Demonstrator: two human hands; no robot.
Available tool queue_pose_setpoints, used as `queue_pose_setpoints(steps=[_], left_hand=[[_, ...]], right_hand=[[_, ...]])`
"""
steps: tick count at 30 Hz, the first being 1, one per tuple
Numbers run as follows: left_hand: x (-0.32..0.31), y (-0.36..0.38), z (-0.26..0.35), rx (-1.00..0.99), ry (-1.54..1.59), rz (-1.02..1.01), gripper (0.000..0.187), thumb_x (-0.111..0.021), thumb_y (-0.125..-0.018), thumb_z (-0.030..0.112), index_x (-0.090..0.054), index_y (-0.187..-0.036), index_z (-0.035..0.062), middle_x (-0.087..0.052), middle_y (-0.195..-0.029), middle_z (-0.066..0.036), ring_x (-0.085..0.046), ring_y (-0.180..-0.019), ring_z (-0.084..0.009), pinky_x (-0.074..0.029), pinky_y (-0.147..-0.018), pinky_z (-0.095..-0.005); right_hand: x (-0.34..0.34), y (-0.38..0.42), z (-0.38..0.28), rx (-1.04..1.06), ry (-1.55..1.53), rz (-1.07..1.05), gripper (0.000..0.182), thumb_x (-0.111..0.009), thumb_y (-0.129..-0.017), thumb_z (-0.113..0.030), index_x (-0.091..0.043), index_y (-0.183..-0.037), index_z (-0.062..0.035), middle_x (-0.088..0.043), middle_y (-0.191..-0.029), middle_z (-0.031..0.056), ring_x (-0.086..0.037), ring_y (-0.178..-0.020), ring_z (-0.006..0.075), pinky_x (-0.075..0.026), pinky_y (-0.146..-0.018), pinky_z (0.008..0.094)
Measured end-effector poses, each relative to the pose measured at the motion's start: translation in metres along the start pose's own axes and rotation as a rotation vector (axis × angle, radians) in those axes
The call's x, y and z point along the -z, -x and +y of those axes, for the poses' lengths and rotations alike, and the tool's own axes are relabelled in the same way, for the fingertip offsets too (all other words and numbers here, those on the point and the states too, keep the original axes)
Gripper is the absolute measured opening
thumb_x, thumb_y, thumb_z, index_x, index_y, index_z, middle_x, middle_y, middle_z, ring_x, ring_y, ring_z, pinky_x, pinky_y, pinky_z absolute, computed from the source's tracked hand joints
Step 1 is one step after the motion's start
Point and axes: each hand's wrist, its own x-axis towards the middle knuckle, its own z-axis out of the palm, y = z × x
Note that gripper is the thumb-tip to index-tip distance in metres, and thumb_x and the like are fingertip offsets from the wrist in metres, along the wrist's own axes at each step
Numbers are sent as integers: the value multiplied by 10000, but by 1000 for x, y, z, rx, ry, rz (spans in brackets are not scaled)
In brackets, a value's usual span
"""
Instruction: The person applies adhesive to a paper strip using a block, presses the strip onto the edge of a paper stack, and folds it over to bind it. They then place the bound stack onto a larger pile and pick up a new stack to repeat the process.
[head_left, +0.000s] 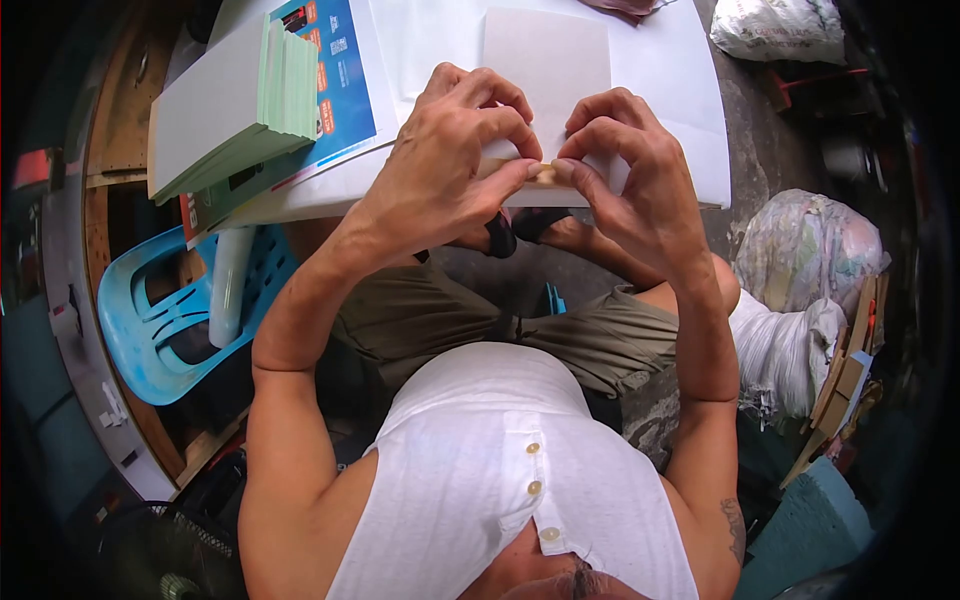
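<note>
My left hand (452, 135) and my right hand (640, 150) meet at the front edge of the white-covered table (430, 50). Thumb and forefinger of each are pinched together, the fingertips almost touching. Between them shows a small pale tan strip (546, 175), mostly hidden by the fingers; what it is I cannot tell. Just beyond the hands lies an off-white sheet (548, 60), its near end reaching under my fingers. The other fingers of both hands are curled above the sheet.
Left on the table, a thick stack of white and pale green sheets (225, 110) rests on a blue printed sheet (345, 75). A blue plastic chair (140, 340) stands below. Filled bags (815, 250) and wood pieces (840, 390) crowd the right floor. A fan (165, 550) is at lower left.
</note>
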Motion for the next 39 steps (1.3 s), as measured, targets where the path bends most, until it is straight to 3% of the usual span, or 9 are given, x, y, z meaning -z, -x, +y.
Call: queue_pose_setpoints(steps=[9,18,24,25,28,30,33,36,39], left_hand=[[-8,2,-3,-44,1,32,84,-752,-788,74,-686,-839,63,-606,-1114,-69,-496,-1086,-301,-423,-946,-430],[-9,4,0,-65,-55,42,168,-737,-816,6,-643,-945,57,-599,-1141,-85,-505,-1069,-286,-420,-951,-402],[-27,11,-3,-98,-139,350,376,-718,-843,-56,-573,-1178,31,-603,-1214,-139,-577,-1117,-328,-481,-952,-419],[-25,16,1,-148,-195,404,412,-715,-854,-62,-560,-1227,17,-626,-1201,-156,-621,-1100,-349,-529,-919,-438],[-41,36,4,-310,-66,517,447,-732,-785,-82,-586,-1197,12,-645,-1147,-148,-654,-981,-335,-550,-856,-424],[-51,46,15,-397,-111,394,372,-711,-838,-28,-591,-1188,11,-678,-1191,-167,-667,-1155,-339,-537,-1037,-462],[-69,48,21,-386,-185,334,355,-690,-867,4,-573,-1202,4,-674,-1216,-178,-657,-1189,-339,-524,-1056,-476],[-75,42,20,-368,-192,371,386,-694,-855,11,-557,-1216,0,-671,-1216,-174,-664,-1168,-337,-532,-1039,-475],[-74,39,17,-344,-185,375,429,-705,-818,-17,-546,-1216,-8,-667,-1210,-173,-670,-1146,-337,-546,-1013,-452]], right_hand=[[-6,4,4,102,182,-22,114,-702,-803,-1,-622,-867,-51,-570,-1071,81,-542,-1000,292,-416,-844,431],[-10,5,2,117,236,18,134,-699,-802,4,-604,-884,-44,-566,-1053,90,-541,-1012,305,-429,-846,440],[-6,14,23,10,118,332,174,-710,-849,51,-625,-979,-27,-630,-953,99,-666,-799,240,-546,-728,341],[-6,23,34,21,21,417,230,-705,-878,46,-638,-1086,-26,-658,-939,94,-686,-754,185,-560,-712,302],[-9,41,15,-128,-93,518,308,-716,-879,38,-635,-1168,-33,-665,-931,90,-683,-784,173,-559,-733,303],[-12,43,3,-128,-73,459,392,-763,-850,1,-623,-1213,-40,-664,-919,86,-677,-773,177,-559,-737,307],[-16,40,-3,-102,68,382,441,-809,-805,-32,-620,-1203,-42,-658,-882,78,-666,-762,171,-563,-727,322],[-11,33,-2,-187,-7,324,429,-789,-807,-9,-616,-1198,-47,-645,-846,73,-666,-744,174,-566,-705,327],[-6,29,-3,-238,-41,269,409,-759,-848,26,-618,-1223,-54,-631,-846,33,-642,-778,109,-560,-729,267]])
